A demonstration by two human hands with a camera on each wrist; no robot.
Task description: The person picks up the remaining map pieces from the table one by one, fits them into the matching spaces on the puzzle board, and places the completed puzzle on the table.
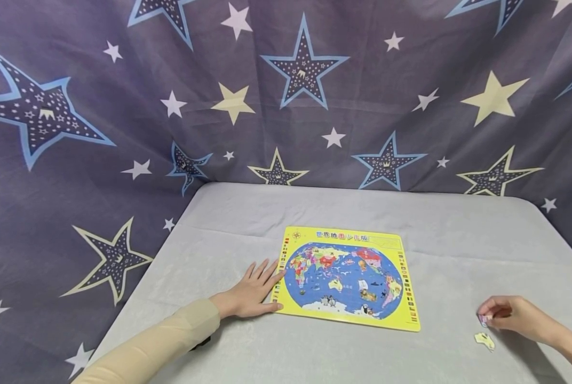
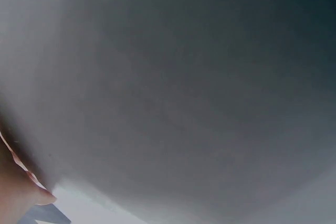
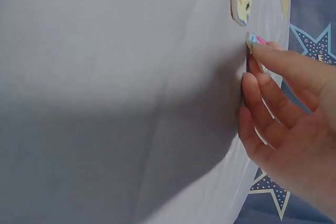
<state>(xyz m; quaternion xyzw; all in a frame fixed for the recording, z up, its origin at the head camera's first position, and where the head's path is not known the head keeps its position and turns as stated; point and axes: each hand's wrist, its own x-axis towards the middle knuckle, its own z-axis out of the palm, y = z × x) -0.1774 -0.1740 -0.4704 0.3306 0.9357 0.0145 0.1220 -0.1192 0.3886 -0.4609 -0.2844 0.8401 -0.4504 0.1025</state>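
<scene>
A yellow-bordered world map puzzle board (image 1: pixel 343 321) lies flat on the grey cloth surface. My left hand (image 1: pixel 253 292) rests with fingers spread at the board's left edge, fingertips and thumb touching the border. To the right of the board, my right hand (image 1: pixel 518 319) pinches a small pink and blue puzzle piece (image 1: pixel 484 319) between thumb and fingers, low over the cloth. The right wrist view shows this piece (image 3: pixel 253 40) partly covered by the thumb. Just nearer to me lies a pale yellow puzzle piece (image 1: pixel 484 341), flat on the cloth.
The grey cloth (image 1: pixel 439 234) covers a rounded-corner table surface. A dark curtain with printed stars (image 1: pixel 305 64) stands behind it and along its left side. Mostly shaded cloth fills the left wrist view.
</scene>
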